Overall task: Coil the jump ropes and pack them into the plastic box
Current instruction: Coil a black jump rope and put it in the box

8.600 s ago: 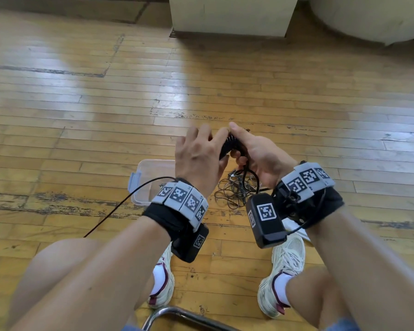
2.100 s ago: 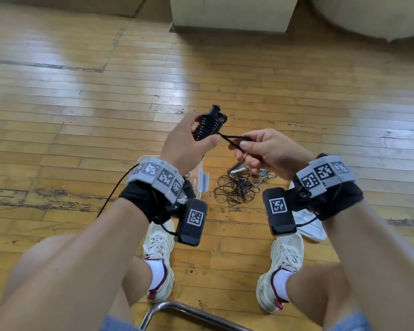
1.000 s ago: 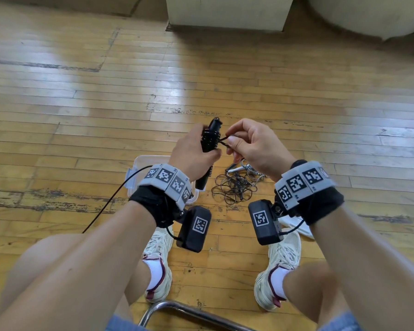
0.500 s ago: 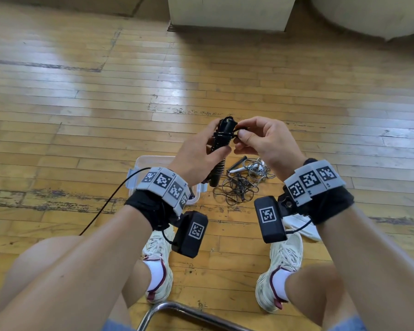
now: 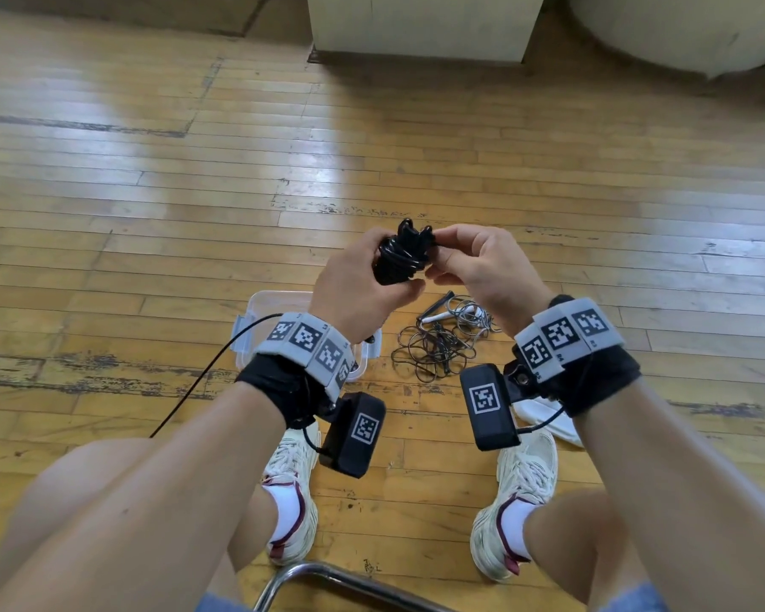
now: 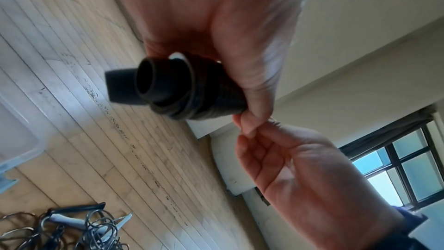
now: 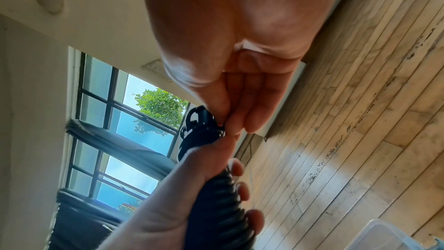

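Observation:
A black jump rope (image 5: 399, 258) is wound into a tight bundle round its two handles. My left hand (image 5: 363, 280) grips this bundle upright in front of me, above the floor. My right hand (image 5: 442, 247) pinches the cord end at the bundle's top with thumb and forefinger. In the left wrist view the handle ends (image 6: 153, 83) stick out below my left hand (image 6: 216, 26). The right wrist view has the ribbed coils (image 7: 216, 193) under my right hand (image 7: 230, 117). The clear plastic box (image 5: 266, 302) stands on the floor behind my left wrist, partly hidden.
A tangle of thin dark ropes with grey handles (image 5: 438, 346) lies on the wooden floor right of the box. A flat white piece (image 5: 544, 421) lies beside my right shoe. A metal chair frame (image 5: 327, 580) is near my feet. A pale cabinet base (image 5: 416, 28) stands far ahead.
The loose strand that my right hand pulled sideways is now wound in. My right fingers have moved up to the bundle's top, and my left hand has tilted the bundle a little.

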Motion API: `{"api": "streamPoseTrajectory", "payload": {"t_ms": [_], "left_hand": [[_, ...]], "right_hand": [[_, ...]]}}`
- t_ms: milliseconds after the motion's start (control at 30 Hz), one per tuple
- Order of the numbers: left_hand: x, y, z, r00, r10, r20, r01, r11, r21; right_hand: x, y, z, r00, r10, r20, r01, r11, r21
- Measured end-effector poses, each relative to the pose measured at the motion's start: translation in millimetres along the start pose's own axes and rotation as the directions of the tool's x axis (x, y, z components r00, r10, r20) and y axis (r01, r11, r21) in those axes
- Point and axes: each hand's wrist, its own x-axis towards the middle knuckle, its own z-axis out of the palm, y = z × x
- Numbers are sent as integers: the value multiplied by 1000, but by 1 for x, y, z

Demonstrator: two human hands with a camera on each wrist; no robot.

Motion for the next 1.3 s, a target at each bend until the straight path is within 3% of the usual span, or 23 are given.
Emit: {"api": "streamPoseTrajectory", "payload": {"t_ms": [100,233,433,533,667,800,867,1100,1300], "left_hand": [[-3,3,0,999,29,-13,-26,980,197],[-3,7,-3,998,34,52,-49,942,332],[-8,8,1,995,75,72,-100,874,476],[-7,10,-1,983,31,180,-95,928,359],[0,14,-14,931,17,365,-13,1000,-15],[6,9,-22,873,-114,473,257,934,-249],[5,7,-23,841,-116,529,290,921,-259],[1,3,-5,926,-61,372,184,934,-307],[-2,1,2,954,-24,297,116,948,-295]], "right_hand": [[0,-1,1,992,108,71,-114,989,91],[-2,-4,0,974,199,107,-221,936,274],[-4,-4,9,953,219,209,-267,933,242],[-3,2,11,972,183,147,-211,956,205],[1,4,4,984,132,123,-151,975,163],[0,2,-7,973,47,227,-90,979,185],[-1,1,-9,959,15,282,-63,985,161],[2,4,-6,975,-116,189,127,991,-46],[4,6,-5,982,-174,76,188,952,-242]]}}
